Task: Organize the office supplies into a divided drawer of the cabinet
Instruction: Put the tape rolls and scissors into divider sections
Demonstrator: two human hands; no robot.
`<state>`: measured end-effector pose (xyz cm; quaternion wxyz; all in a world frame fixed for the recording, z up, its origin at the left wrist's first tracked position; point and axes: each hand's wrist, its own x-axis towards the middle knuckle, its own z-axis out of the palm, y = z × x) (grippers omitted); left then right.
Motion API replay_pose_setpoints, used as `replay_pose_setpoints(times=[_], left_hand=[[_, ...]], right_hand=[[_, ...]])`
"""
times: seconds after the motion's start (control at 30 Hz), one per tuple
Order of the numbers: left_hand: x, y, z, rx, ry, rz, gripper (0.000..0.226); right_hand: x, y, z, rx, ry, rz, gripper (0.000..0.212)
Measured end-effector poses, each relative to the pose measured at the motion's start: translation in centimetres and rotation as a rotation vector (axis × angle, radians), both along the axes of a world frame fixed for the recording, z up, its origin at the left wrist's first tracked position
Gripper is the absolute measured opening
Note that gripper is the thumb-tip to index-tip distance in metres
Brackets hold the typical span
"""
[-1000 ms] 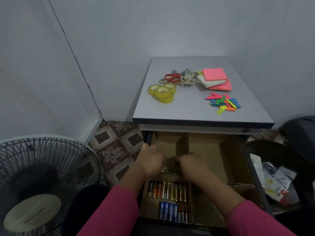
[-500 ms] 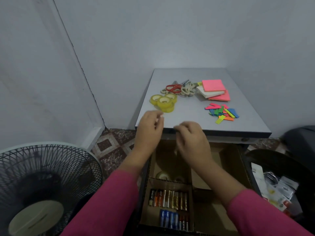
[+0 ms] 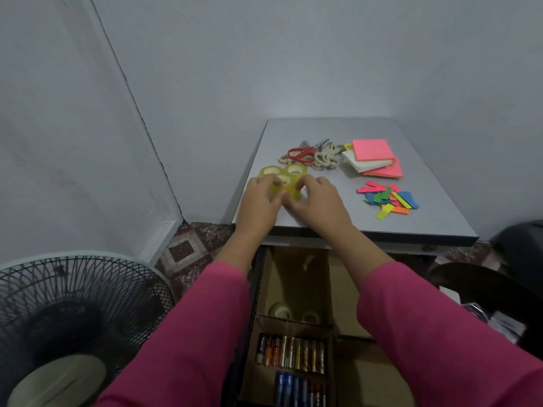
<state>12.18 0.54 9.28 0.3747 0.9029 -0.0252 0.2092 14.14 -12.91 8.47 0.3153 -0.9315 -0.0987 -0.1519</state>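
Bare cabinet top strip between tape rolls, flags.

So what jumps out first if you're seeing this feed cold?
Both hands, left hand and right hand, close around the yellow tape rolls at the cabinet top's front left. To the right lie bright pink sticky notes and scattered index tabs. Below, the open drawer shows rows of batteries.

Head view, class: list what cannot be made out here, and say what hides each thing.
- Front tape roll: its sides, covered by the left hand and right hand; each grip unclear.
- Drawer: right part behind the right sleeve; front cut by the bottom edge.
- Batteries: labels too small.
- Fan: cut by the left edge.
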Motion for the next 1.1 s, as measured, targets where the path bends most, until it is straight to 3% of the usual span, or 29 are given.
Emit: replay_pose_setpoints(times=[0.17,0.27,0.33,0.43,0.6,0.7,0.83,1.1], left_hand=[[-1.1,0.2,0.2,-0.079,-0.008,-0.048,0.009],[-2.5,0.6,0.3,-0.259,-0.06,-0.14,0.008],[-4.4,0.8,0.0,-0.383,-0.134,-0.194,0.009],[-7.8,1.3,-2.1,-0.399,-0.186,-0.233,0.007],[-11.4,2.6,-6.7,-0.141,-0.062,-0.27,0.012],[-10.6,2.2,-7.8,0.308,0.125,-0.224,0.016],[-9.2,0.6,-7.6,0.787,0.158,-0.214,0.024],[-7.7,-0.9,-8.6,1.054,0.297,-0.266,0.018]], right_hand=[[-0.9,-0.4,0.2,0.022,-0.046,0.068,0.04],[-2.4,-0.9,0.4,0.081,-0.06,0.167,0.037],[-4.2,-1.6,0.3,0.153,-0.118,0.215,0.05],[-7.6,-2.9,-0.8,0.182,-0.152,0.271,0.061],[-11.6,-5.5,-5.2,-0.056,-0.045,0.354,0.059],[-11.2,-5.7,-6.7,-0.247,0.126,0.294,0.06],[-9.4,-3.7,-6.8,-0.569,0.168,0.163,0.052],[-7.8,-1.6,-8.3,-0.707,0.376,0.024,0.04]])
